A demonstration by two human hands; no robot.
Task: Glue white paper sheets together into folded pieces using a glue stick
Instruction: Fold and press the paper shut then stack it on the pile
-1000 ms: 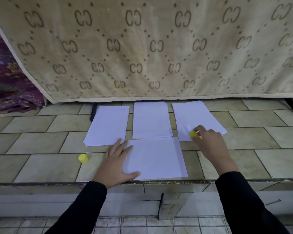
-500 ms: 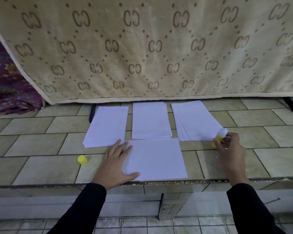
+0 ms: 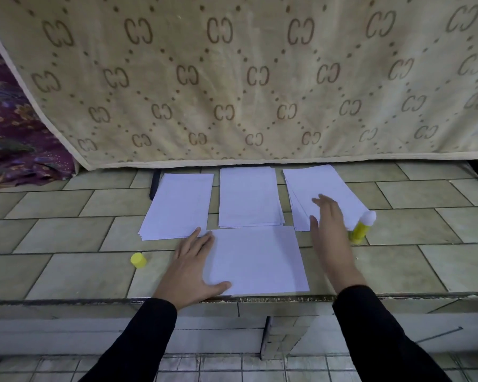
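Our left hand point(image 3: 189, 271) lies flat, fingers straight and spread, pressing down the left edge of the single white paper sheet point(image 3: 260, 260) nearest us on the ledge. Our right hand point(image 3: 330, 232) grasps nothing. Its fingers are straight and reach over the near corner of the fanned right stack of white paper point(image 3: 309, 183), though we cannot tell whether they touch it. Just beside that hand stands the yellow plastic glue stick point(image 3: 359, 230), upright, its white tip bared. Its small yellow round cap point(image 3: 138, 260) sits well apart, left of our left hand. Two more white paper piles lie beyond the near sheet, a left stack point(image 3: 177, 206) and a middle stack point(image 3: 249, 197). We judge the paper to be very light, limp and quick to slide on the glazed beige tiled ledge point(image 3: 66, 235), so a flat palm should pin it. A single sheet is best lifted by pinching one fanned corner, where the offset edges let us separate one from the rest. It will crease if gripped hard. The glue stick is rigid and light, easily tipped, so we would take it round the barrel, clear of the tacky tip. Behind hangs beige patterned fabric point(image 3: 232, 78), with purple floral cloth point(image 3: 11, 139) at the left.
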